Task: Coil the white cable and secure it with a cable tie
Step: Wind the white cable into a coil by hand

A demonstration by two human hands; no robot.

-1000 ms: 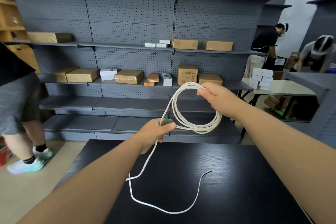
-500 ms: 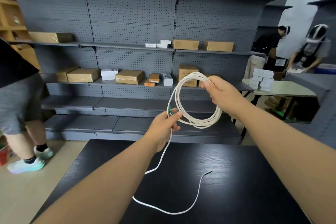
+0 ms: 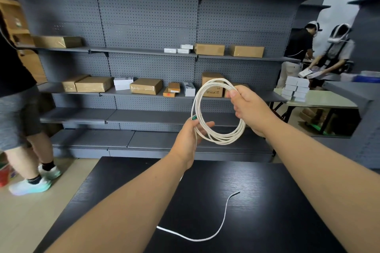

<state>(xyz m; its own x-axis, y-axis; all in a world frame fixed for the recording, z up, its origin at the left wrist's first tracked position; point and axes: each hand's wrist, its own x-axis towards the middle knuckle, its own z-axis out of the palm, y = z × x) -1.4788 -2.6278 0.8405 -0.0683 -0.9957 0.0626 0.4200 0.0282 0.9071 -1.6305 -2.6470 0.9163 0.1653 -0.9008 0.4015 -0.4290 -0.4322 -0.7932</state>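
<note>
Black table (image 3: 267, 201) lay below both forearms. White cable (image 3: 218, 139) hung as multi-turn coil above table's far edge, between hands. Right hand (image 3: 249, 107) clenched around coil's upper right side. Left hand (image 3: 190, 139) at coil's lower left, fingers loosely curled on strands beside green connector (image 3: 194, 117). Loose tail (image 3: 205, 238) rested on table, running under left forearm.

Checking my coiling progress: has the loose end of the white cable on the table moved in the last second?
No. The loose end lies at the same spot on the black table; only the slack near the left hand has been drawn up.
</note>
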